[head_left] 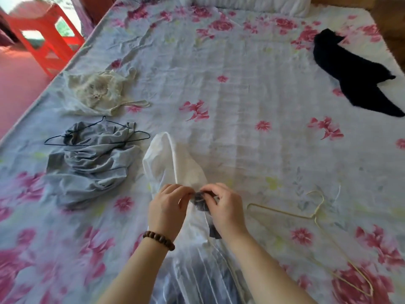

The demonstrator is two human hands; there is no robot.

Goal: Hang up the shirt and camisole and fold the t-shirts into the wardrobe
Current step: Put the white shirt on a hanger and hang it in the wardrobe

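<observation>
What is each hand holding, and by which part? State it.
The left hand and right hand both pinch the white shirt at a small dark patch between them.

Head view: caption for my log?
Left hand and right hand pinch a white shirt on the floral bed.

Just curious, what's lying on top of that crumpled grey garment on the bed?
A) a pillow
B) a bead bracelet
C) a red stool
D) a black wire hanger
D: a black wire hanger lies across the top of the grey garment; the pale hanger lies on the bed sheet to the right, and the left hand and right hand pinch the white shirt.
</observation>
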